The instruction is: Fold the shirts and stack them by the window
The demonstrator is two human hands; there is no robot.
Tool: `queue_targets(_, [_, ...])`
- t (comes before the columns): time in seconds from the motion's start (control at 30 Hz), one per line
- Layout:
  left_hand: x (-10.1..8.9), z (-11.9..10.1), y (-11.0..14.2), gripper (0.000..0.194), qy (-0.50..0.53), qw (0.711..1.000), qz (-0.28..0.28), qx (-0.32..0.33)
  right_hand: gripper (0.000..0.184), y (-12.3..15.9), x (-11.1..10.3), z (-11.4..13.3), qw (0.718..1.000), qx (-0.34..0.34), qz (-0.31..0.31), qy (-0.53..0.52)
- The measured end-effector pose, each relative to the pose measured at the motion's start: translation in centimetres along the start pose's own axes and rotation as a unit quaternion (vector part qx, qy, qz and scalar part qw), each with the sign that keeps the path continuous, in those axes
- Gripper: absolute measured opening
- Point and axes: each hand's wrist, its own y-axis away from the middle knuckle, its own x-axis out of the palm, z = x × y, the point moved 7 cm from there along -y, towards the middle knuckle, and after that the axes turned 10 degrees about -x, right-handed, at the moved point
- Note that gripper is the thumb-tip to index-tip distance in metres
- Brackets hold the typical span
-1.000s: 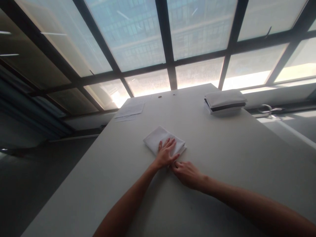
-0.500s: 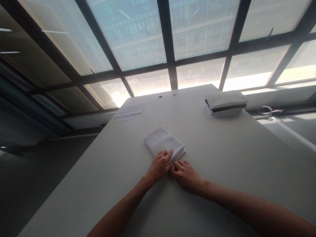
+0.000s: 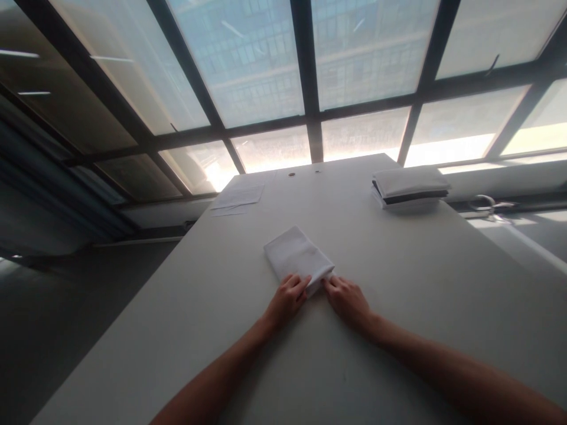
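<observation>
A folded white cloth (image 3: 297, 254) lies in layers on the white table, turned so that one corner points away from me. My left hand (image 3: 290, 295) is closed on its near edge, fingers on top and the thumb low at the front. At the right corner, the fingers of my right hand (image 3: 348, 298) are closed and pinch the layered edge. The fingertips of the right hand are partly hidden by the fabric and by the hand itself.
On the far right of the table (image 3: 212, 319) sits a stack of folded white and dark cloths (image 3: 411, 184). Sheets of paper (image 3: 239, 196) lie at the far left. Tall windows (image 3: 261, 65) stand behind, and a silvery ring-shaped object (image 3: 482, 203) is beyond the right edge.
My right hand has moved right and away from me, from the cloth's near corner to its right corner. My left hand stays on the near edge. The view has shifted slightly.
</observation>
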Motion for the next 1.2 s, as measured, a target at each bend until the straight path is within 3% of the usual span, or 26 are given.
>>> queue_targets(0.3, [0.9, -0.5, 1.0, 0.041, -0.114, 0.993, 0.037, 0.022, 0.024, 0.0, 0.0, 0.7, 0.999, -0.029, 0.000, 0.012])
queue_targets(0.43, [0.8, 0.0, 2.0, 0.052, -0.083, 0.996, 0.015, -0.018, 0.021, 0.2, -0.2, 0.7, 1.000, -0.019, -0.010, -0.011])
queue_targets(0.6, [-0.8, 1.9, 3.3, 0.072, -0.050, 0.997, -0.031, -0.054, 0.017, 0.7, -1.0, 0.2, 0.998, 0.021, -0.043, -0.048])
queue_targets(0.73, [-0.6, 2.0, 3.8, 0.054, -0.055, 0.998, 0.009, -0.020, 0.032, -1.2, -3.7, -0.1, 0.987, -0.021, -0.147, -0.064])
queue_targets(0.83, [-0.1, 1.8, 4.2, 0.046, -0.067, 0.997, 0.031, -0.007, 0.045, -4.4, -4.4, 0.0, 0.982, -0.079, -0.163, -0.057])
queue_targets(0.93, [-0.1, 1.5, 4.7, 0.045, -0.082, 0.995, 0.055, 0.002, 0.050, -7.4, -2.7, 0.3, 0.986, -0.125, -0.101, -0.047])
queue_targets(1.03, [-1.0, 0.8, 4.5, 0.040, -0.066, 0.994, 0.087, 0.029, 0.056, -8.6, -0.1, 0.1, 0.990, -0.131, -0.027, -0.040])
queue_targets(1.1, [-2.3, 0.7, 3.0, 0.039, -0.036, 0.997, 0.072, 0.015, 0.060, -8.6, 1.1, -0.1, 0.993, -0.117, -0.008, -0.033])
queue_targets(1.2, [-3.8, 2.6, -1.3, 0.046, -0.034, 0.997, 0.005, -0.069, 0.063, -8.1, 1.8, -0.3, 0.994, -0.103, -0.007, -0.023])
